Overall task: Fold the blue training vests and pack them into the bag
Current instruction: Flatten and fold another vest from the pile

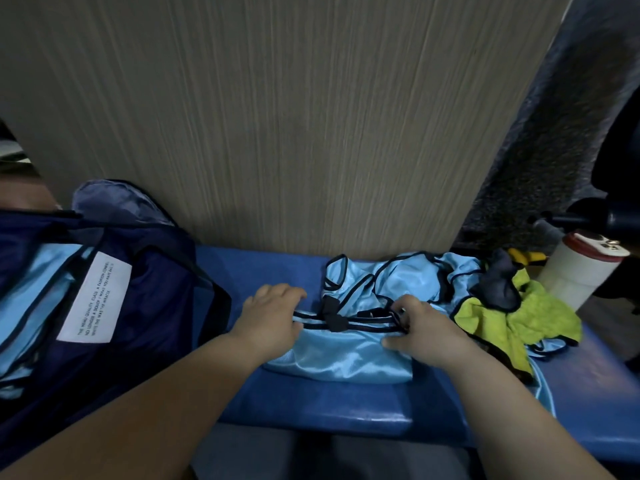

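A light blue training vest (341,355) with black trim lies partly folded on the blue bench (311,403). My left hand (272,317) grips its left end at the black-trimmed edge. My right hand (417,327) pinches the trim at its right end. Behind it sits a crumpled pile of more blue vests (408,275). The dark navy bag (114,299) stands open at the left, with folded blue vests (31,289) inside and a white label (95,297) on its lining.
A yellow-green vest (519,323) with a dark cloth (498,282) on it lies right of the pile. A white bottle (578,268) with a red-rimmed lid stands at the far right. A wood-grain panel (294,116) rises behind the bench.
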Tool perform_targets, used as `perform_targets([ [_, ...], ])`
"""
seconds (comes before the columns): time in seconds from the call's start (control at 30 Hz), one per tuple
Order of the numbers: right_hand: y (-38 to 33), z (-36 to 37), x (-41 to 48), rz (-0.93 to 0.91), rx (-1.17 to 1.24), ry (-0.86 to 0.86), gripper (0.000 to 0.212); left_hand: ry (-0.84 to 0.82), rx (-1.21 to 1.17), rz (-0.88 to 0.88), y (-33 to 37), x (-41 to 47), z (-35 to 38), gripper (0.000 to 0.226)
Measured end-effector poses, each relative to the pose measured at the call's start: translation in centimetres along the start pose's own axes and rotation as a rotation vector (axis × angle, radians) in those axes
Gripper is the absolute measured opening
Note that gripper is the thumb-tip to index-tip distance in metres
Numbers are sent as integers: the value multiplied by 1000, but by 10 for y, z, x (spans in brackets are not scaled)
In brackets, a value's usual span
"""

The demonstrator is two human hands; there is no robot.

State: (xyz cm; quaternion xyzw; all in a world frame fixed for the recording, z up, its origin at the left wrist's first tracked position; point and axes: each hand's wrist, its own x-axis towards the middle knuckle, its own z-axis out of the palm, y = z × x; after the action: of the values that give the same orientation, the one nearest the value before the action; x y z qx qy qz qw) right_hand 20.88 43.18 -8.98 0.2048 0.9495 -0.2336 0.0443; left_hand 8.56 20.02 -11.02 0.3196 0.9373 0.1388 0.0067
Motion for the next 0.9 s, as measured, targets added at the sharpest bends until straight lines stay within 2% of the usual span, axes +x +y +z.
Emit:
perform_targets([
  [0.1, -5, 2, -1, -167, -26, 98, 81, -31, -47, 37, 10, 1, 4, 55],
  [0.2, -14, 9, -2, -354, -47, 132, 77, -207, -38, 18, 13, 4, 14, 57],
  [0.27, -17, 20, -1, -406, -65, 93, 71, -287, 13, -1, 10, 4, 25, 63],
  [0.43, -28, 33, -1, -307, -214, -72, 67, -135, 66, 66, 6, -4, 35, 53],
  [0.57, -36, 37, -1, -302, -338, -44, 73, -115, 12, 105, 4, -6, 33, 37],
  [0.7, -44, 42, 1, -443, -364, 22, 72, -37, -45, 206, 3, -12, 28, 19],
  [0.77, -47, 43, 5, -490, -312, 15, 64, -14, -50, 236, 0, -15, 23, 17],
  [0.9, -61, 46, 12, -512, -254, -5, 29, 6, -22, 271, -7, -21, 9, 21],
])
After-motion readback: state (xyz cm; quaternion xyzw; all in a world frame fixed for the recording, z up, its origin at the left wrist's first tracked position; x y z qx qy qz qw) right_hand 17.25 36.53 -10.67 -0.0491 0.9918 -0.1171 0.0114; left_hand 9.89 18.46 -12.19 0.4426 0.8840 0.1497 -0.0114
